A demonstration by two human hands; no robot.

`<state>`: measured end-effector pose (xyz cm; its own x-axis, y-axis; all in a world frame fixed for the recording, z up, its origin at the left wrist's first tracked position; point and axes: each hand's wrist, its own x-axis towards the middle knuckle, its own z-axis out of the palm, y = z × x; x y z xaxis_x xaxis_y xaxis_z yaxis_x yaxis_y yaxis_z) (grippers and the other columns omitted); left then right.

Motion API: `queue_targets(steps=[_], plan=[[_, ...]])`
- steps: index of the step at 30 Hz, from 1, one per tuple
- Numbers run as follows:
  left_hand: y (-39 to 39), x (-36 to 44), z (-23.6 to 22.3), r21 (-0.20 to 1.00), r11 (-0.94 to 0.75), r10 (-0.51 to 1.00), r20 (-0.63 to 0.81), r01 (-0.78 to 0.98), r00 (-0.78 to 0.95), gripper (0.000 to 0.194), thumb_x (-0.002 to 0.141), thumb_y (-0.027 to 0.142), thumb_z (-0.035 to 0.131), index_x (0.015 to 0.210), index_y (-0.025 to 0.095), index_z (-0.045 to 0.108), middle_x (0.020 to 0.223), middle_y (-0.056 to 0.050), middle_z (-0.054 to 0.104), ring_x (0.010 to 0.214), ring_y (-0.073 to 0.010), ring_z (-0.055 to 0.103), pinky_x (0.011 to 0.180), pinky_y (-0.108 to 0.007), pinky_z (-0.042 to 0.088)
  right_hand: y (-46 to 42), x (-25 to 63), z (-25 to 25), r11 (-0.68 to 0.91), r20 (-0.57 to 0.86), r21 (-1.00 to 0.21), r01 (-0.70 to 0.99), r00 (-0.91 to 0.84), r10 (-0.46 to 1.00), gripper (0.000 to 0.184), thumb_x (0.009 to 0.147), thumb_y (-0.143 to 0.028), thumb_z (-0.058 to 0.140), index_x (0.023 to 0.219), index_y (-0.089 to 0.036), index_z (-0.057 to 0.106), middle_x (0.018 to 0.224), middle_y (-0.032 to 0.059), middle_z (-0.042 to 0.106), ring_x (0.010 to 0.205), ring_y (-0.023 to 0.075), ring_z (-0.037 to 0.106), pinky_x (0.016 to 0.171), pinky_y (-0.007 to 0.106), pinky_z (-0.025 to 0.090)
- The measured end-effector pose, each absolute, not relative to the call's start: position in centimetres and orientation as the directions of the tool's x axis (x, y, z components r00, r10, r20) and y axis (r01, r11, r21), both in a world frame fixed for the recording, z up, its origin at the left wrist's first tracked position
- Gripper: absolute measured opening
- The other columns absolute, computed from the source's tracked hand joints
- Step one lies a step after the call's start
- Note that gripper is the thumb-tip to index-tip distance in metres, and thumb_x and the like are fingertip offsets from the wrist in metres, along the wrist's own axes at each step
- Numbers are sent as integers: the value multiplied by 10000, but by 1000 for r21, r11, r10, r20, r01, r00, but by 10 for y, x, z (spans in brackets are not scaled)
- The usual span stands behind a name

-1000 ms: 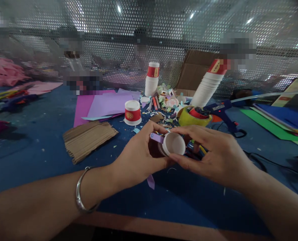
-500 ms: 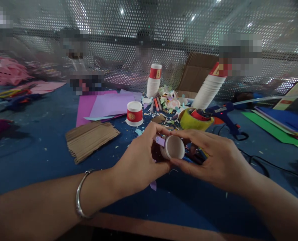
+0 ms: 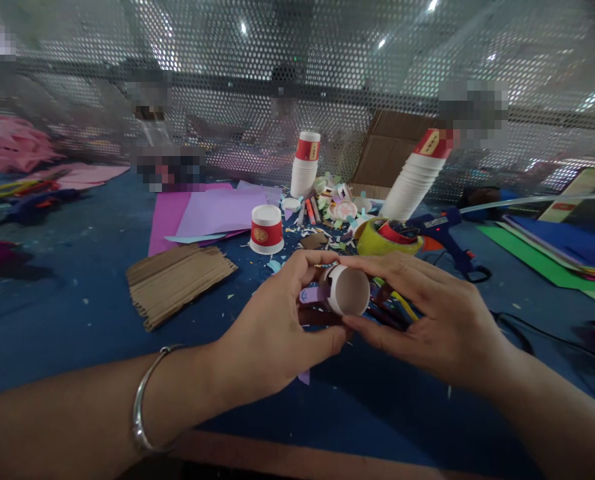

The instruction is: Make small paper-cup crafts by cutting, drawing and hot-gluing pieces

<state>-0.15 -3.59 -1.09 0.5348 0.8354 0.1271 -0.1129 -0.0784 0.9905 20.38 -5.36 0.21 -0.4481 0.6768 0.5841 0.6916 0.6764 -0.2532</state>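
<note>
White-walled, its mouth facing back, the small cup (image 3: 352, 291) is held above the worktop (image 3: 377, 417), left hand (image 3: 272, 327) and right hand (image 3: 437, 310) each with the grip closed around it. Blue surface runs beneath both wrists toward the front edge (image 3: 297, 455); corrugated cardboard (image 3: 180, 283) lies left, well apart. The purple strip (image 3: 311, 295) passes partly behind left fingers; the left thumb's contact is hard to judge. The right hand partly covers a yellow item (image 3: 405, 307).

The white cup (image 3: 352, 291) hides its far side; the left edge crops a pink heap (image 3: 15, 150).
</note>
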Motion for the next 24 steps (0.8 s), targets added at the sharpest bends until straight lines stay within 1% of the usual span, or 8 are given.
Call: queue_targets(steps=[5,8,11,14,17,21,24], plan=[[-36,-3,-11,990,-21,826,95,-138,555,567,752,116,766,1244,252,521,1170,-62,662,1030,-222,692,900,-379,562,-53,204,1,667,579,-263,697,-439,687,451,865,-310,695,1295,-279,563,1231,67,704,1094,266,687,925,426,579],[-36,-5,-11,991,-27,824,97,-133,558,563,760,126,767,1251,253,523,1120,-55,690,993,-213,704,889,-373,566,-53,204,1,665,572,-257,701,-444,690,450,879,-306,679,1310,-301,551,1250,61,698,1127,271,677,957,439,571],[-37,-6,-8,990,-107,826,138,-90,547,547,775,129,753,1257,263,532,1121,-41,699,982,-202,706,873,-354,572,-53,203,1,680,592,-231,696,-454,666,445,877,-291,687,1302,-266,560,1245,69,702,1122,259,682,959,422,573],[-39,-6,-5,985,-163,821,165,-52,547,518,797,128,732,1253,264,528,1150,-33,695,980,-192,706,902,-365,574,-53,202,1,683,603,-224,696,-451,658,429,874,-286,689,1286,-240,578,1238,77,708,1111,255,688,954,412,574],[-40,-6,-4,983,-182,815,169,-32,554,510,819,132,709,1269,260,505,1159,-32,692,1001,-191,700,924,-370,575,-54,202,1,674,589,-223,704,-454,668,425,877,-294,685,1283,-240,575,1237,81,710,1117,255,686,959,420,568],[-41,-6,-4,981,-191,809,173,-27,562,496,824,140,701,1270,234,505,1159,-52,687,1014,-200,690,892,-355,580,-55,202,2,676,588,-213,706,-460,666,425,884,-291,683,1285,-213,567,1235,95,712,1118,239,684,970,404,561],[-40,-5,-3,986,-159,811,155,-43,564,468,818,177,724,1246,205,535,1121,-69,691,968,-202,692,833,-331,577,-55,202,2,681,585,-207,703,-469,662,406,890,-295,676,1272,-197,576,1218,101,719,1105,231,689,967,385,562]])
